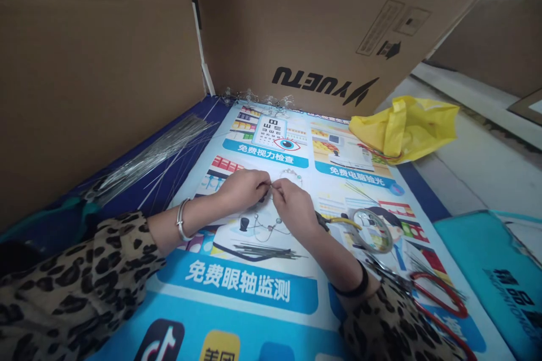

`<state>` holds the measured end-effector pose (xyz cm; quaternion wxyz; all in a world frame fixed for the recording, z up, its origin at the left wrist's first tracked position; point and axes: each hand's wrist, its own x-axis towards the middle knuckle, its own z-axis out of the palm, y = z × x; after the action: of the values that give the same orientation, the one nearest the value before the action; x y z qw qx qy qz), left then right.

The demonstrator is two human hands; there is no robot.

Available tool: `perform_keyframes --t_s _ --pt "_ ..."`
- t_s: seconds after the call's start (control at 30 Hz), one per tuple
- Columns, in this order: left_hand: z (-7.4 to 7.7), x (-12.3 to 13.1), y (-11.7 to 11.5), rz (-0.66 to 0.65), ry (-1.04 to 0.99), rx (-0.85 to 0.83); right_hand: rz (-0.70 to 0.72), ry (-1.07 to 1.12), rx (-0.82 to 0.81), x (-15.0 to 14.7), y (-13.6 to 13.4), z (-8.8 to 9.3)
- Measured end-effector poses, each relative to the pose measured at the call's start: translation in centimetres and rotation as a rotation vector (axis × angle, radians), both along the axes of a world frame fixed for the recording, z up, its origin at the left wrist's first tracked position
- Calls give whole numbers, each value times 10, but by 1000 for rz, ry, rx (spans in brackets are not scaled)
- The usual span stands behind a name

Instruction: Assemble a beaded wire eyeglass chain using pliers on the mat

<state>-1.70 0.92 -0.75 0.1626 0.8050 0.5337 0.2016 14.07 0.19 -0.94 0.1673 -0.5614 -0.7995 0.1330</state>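
My left hand point(249, 187) and my right hand point(292, 203) meet fingertip to fingertip above the printed poster point(203, 180). Both are closed in a pinch on a thin beaded wire point(270, 228). Its loops, set with small clear and pale beads, show below my hands and just beyond them. The pinched spot itself is mostly hidden by my fingers. Nearer to me lies a small pile of short dark wires point(271, 251). Pliers with yellow handles point(344, 221), partly behind my right wrist, lie beside a round clear spool point(375, 231).
Long silvery wires point(158, 152) lie at left near a teal bag point(55, 223). Finished-looking beaded wire pieces point(265, 100) line the back, against a cardboard box point(322, 22). Rightward are a yellow bag point(406, 127), red-handled scissors point(442, 293) and a teal pouch point(483, 265).
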Motion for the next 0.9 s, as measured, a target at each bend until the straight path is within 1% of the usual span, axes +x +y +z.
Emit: perform_keyframes --t_s 0.17,0.27,0.33,0.4,0.5,0.6,0.73,0.83,0.9 --pt "1 1 -1 -107 188 152 67 -66 66 0 -1 -2" --pt "1 0 -1 -149 225 179 81 -82 83 0 -1 -3" --pt "1 -1 1 -137 165 143 63 -80 86 -1 -1 -4" --pt "-1 -2 2 -103 55 78 35 -53 86 -1 -1 -5" --pt "-3 -3 4 -54 -99 -21 -16 42 73 -1 0 -7" --pt "-5 -4 4 -10 -186 -78 -72 158 62 1 1 -8" --pt "-6 -3 4 4 -187 -63 -62 225 31 2 2 -8" --pt "-7 -4 4 -48 -139 9 -19 203 19 2 0 -7" --pt "-7 -4 5 -97 -108 49 16 180 50 2 0 -7"
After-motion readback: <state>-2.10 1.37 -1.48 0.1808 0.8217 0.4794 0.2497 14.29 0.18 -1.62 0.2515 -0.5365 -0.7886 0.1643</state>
